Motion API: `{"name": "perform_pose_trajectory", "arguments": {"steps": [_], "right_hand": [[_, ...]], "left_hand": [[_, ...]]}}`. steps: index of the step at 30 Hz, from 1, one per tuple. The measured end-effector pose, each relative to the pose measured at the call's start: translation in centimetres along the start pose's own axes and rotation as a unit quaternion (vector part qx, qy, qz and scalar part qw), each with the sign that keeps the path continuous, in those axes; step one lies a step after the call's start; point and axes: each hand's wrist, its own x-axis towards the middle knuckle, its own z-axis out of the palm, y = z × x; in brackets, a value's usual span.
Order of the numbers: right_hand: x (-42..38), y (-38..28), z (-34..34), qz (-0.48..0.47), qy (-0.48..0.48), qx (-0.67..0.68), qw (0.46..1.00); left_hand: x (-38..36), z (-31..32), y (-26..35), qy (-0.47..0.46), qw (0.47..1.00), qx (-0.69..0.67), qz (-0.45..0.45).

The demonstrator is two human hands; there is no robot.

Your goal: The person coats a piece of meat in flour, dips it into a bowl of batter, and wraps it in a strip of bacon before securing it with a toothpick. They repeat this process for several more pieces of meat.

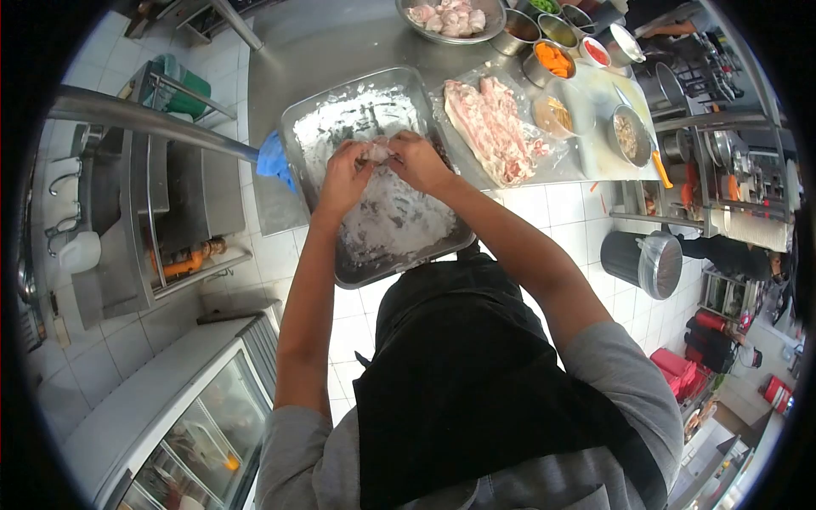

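Both of my hands meet over a deep metal tray [347, 270] whose bottom is coated with a white, flour-like powder. Between the fingers is a small, pale pink piece of raw meat [377, 153]. My left hand [343, 177] grips it from the left with closed fingers. From the other side, my right hand [420, 163] pinches the same piece. Right of the tray, a large slab of raw, fatty meat [489, 127] lies on clear plastic. A metal bowl [416, 32] at the back holds pale raw meat pieces.
Metal containers of orange pieces [552, 59] and other chopped ingredients stand at the back right. A cutting board [599, 119] carries a small metal bowl [627, 136] and an orange-handled knife [661, 170]. A blue cloth [274, 161] touches the tray's left side. On the floor stands a bin [627, 259].
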Motion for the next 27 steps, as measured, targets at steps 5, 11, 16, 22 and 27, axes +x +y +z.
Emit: {"name": "perform_pose_trajectory", "arguments": {"steps": [5, 11, 16, 22, 27], "right_hand": [[0.2, 0.4, -0.3, -0.017, 0.002, 0.028, 0.999], [0.3, -0.6, -1.1, 0.010, -0.002, 0.030, 0.999], [0.6, -0.1, -0.5, 0.032, 0.002, 0.012, 0.999], [0.8, 0.3, -0.7, 0.006, -0.016, -0.017, 1.000], [0.1, 0.0, -0.3, -0.080, 0.035, -0.081, 0.993]], "left_hand": [[0.1, 0.2, 0.0, 0.006, 1.000, -0.007, -0.013], [0.5, 0.3, -0.2, 0.032, 0.998, -0.008, 0.061], [0.6, 0.5, -0.8, 0.017, 1.000, -0.004, 0.025], [0.5, 0.2, -0.3, 0.043, 0.998, 0.019, 0.049], [0.5, 0.2, 0.2, 0.025, 0.999, -0.004, 0.023]]}}
